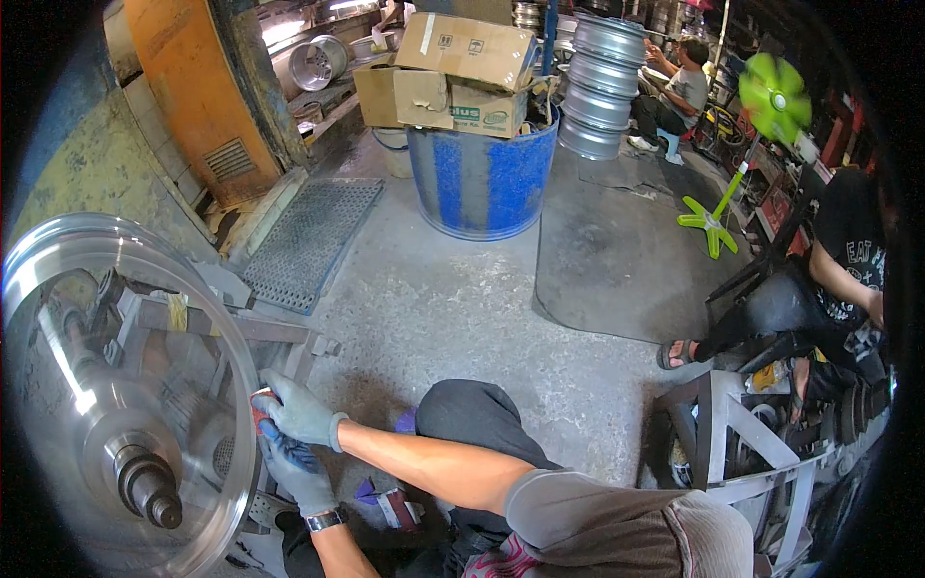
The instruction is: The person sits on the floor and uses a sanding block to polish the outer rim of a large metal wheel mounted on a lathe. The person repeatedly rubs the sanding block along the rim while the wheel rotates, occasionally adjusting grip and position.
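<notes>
A metal wheel rim (238, 361), blurred as if spinning, is mounted on a shaft with a dark threaded end (149, 486) at the left. My right hand (301, 412), in a grey glove, reaches across to the rim's right edge. Its fingers are closed on a small red pad (260, 405), which lies against the rim; its exact kind is unclear. Just below, my left hand (297, 472) wears a grey-and-blue glove, with a watch (326, 520) on the wrist. Its fingers are bent up at the same red pad and partly hidden.
A metal stand (173, 318) is behind the rim. Cardboard boxes (467, 48) top a blue drum (482, 178). Stacked rims (602, 87) and a green fan (774, 99) stand farther back. One person sits at right beside a metal frame (723, 433); another sits behind.
</notes>
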A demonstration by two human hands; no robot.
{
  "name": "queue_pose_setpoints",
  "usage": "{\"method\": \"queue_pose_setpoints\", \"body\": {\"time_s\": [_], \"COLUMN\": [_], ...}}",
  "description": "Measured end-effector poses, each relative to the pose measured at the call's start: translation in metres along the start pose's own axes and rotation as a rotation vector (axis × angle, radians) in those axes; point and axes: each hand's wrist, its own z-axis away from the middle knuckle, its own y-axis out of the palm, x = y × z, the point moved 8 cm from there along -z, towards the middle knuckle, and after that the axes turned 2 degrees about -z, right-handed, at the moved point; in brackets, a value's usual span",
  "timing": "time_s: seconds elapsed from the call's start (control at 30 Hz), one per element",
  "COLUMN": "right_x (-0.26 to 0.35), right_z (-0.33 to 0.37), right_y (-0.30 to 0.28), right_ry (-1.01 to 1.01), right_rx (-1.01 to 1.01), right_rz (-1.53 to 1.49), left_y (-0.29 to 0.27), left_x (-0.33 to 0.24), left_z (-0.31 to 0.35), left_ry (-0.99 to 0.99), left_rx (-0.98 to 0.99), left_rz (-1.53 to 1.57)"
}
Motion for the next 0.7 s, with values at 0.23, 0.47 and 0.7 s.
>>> {"method": "queue_pose_setpoints", "body": {"time_s": [0.23,0.47,0.7], "right_x": [0.004,0.001,0.006], "right_z": [0.002,0.006,0.009], "right_y": [-0.001,0.0,-0.001], "right_ry": [-0.004,0.07,0.086], "right_rx": [0.004,0.038,0.054], "right_rz": [-0.039,-0.151,-0.101], "left_y": [0.003,-0.007,-0.005], "left_x": [-0.007,-0.004,0.002], "left_z": [0.004,0.008,0.006], "left_ry": [0.035,0.056,0.0], "left_rx": [-0.012,-0.001,0.022], "left_rz": [-0.111,-0.425,-0.161]}}
